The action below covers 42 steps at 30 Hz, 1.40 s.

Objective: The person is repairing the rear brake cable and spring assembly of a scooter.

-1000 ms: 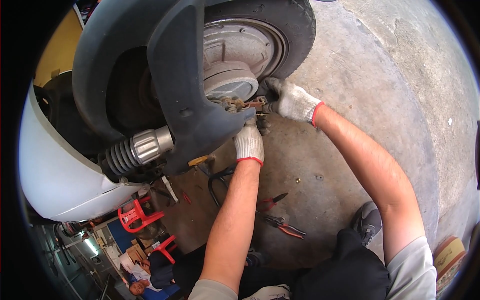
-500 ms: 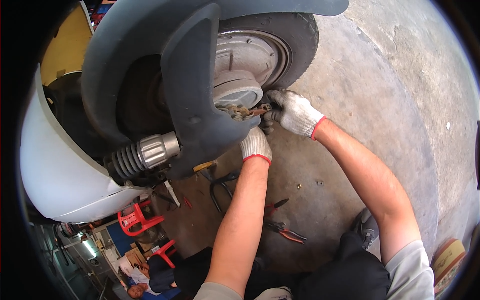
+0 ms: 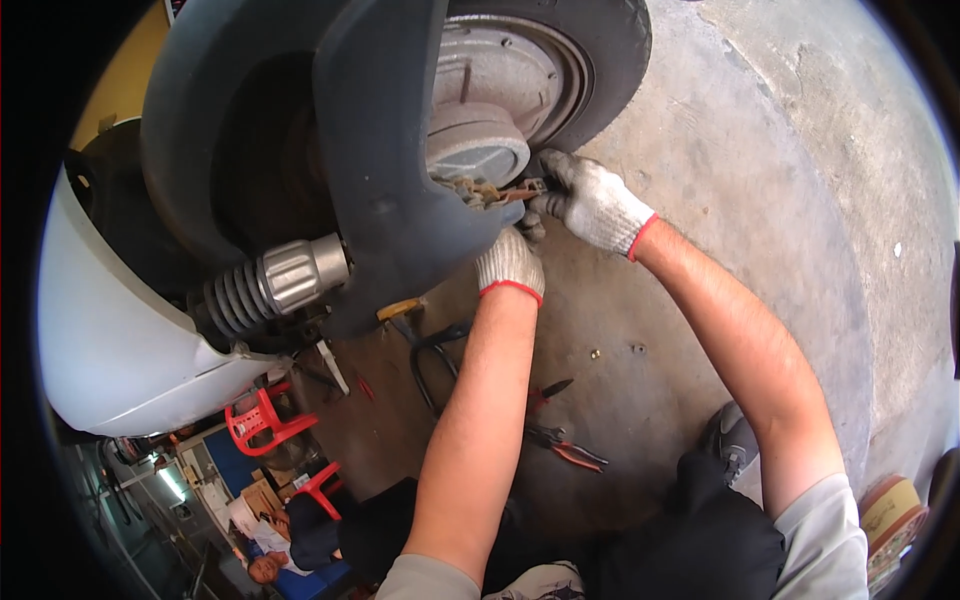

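Observation:
Both hands wear white knit gloves with dark, soiled fingers and red cuffs. My right hand (image 3: 598,202) is closed in a pinch around the outer end of a rusty brown metal piece (image 3: 520,192), beside the axle area of a wheel. My left hand (image 3: 511,262) reaches up under the lower edge of a dark grey plastic fender (image 3: 375,190); most of its fingers are hidden there. Just above the hands is the round grey wheel hub (image 3: 480,152), inside a black tire (image 3: 622,75). Dirty, corroded parts (image 3: 468,190) show between hub and fender.
A spring shock absorber (image 3: 285,280) sits left, by a white body panel (image 3: 110,340). On the floor lie red-handled pliers (image 3: 575,453), a dark-bladed tool (image 3: 553,389), a yellow-and-black tool (image 3: 400,310) and small nuts (image 3: 596,354). Red plastic stools (image 3: 262,418) and a person (image 3: 275,545) are lower left.
The whole view has shifted slightly, with the wheel, fender and hands a little higher and the wheel larger. Both hands keep their places at the rusty piece and fender edge.

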Motion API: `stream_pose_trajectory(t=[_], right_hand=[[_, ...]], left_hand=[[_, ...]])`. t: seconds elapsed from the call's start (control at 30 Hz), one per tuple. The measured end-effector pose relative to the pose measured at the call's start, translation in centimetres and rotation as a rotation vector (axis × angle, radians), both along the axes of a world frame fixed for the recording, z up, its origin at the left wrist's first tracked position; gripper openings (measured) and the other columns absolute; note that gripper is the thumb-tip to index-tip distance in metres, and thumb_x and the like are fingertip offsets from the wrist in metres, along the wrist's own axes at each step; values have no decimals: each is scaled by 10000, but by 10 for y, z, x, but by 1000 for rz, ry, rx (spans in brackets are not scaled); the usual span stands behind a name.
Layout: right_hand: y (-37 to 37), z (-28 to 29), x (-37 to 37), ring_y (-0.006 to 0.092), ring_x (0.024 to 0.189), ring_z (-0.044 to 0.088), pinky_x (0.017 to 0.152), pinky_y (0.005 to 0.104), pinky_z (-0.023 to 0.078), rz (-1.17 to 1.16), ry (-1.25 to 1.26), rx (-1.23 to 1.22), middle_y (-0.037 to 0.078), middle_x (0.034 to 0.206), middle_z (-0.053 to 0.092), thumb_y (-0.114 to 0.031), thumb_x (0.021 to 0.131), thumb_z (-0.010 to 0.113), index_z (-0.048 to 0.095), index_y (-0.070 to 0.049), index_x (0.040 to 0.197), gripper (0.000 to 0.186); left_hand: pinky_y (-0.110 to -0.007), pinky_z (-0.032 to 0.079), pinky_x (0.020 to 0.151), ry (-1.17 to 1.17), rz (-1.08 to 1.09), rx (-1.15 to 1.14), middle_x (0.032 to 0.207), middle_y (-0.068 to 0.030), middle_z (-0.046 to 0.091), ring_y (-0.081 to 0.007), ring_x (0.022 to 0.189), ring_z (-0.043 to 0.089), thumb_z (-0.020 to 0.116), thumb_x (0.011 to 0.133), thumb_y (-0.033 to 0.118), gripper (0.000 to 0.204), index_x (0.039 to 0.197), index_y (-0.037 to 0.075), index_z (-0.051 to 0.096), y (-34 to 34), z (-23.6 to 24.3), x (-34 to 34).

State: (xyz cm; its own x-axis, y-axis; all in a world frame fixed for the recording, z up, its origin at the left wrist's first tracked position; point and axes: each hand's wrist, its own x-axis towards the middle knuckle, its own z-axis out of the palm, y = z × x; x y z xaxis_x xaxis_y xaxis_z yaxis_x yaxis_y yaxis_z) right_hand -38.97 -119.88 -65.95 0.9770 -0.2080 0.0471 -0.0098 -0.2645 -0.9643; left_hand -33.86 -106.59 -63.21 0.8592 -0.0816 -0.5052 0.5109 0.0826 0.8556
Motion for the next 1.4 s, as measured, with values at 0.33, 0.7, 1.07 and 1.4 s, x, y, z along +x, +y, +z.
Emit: stream_pose_trajectory(t=[0.33, 0.7, 1.07, 1.4], right_hand=[[-1, -10, -5, 324, 980, 647, 851, 394, 508, -3, -30, 292, 192, 1029, 672, -186, 834, 683, 658, -50, 1110, 308], [-5, -16, 3, 336, 1001, 645, 850, 401, 518, 44, -101, 40, 161, 1054, 687, -255, 857, 676, 681, -85, 1125, 317], [-10, -10, 2, 324, 1000, 648, 855, 400, 518, 51, -76, -79, 157, 1062, 686, -213, 835, 710, 655, -66, 1161, 362], [-4, -18, 9, 322, 1096, 619, 939, 392, 496, 92, -45, -36, 154, 1156, 667, -252, 876, 636, 656, -72, 1187, 360]], left_hand=[[-258, 393, 466, 123, 118, -86, 826, -39, 627, -147, 554, 510, 596, 795, 14, 207, 982, 105, 593, 3, 3, 2], [-285, 467, 568, -67, 90, -50, 988, -33, 663, -140, 725, 584, 565, 946, 70, 223, 1168, 91, 576, 16, 10, -14], [-310, 413, 1002, -597, -51, 432, 1220, -108, 603, -182, 1082, 562, 732, 839, 67, 432, 1220, -63, 576, 23, 25, -43], [-309, 459, 936, -530, -46, 426, 1229, -136, 597, -174, 1046, 571, 795, 797, 132, 557, 1240, -83, 535, -20, 28, -29]])
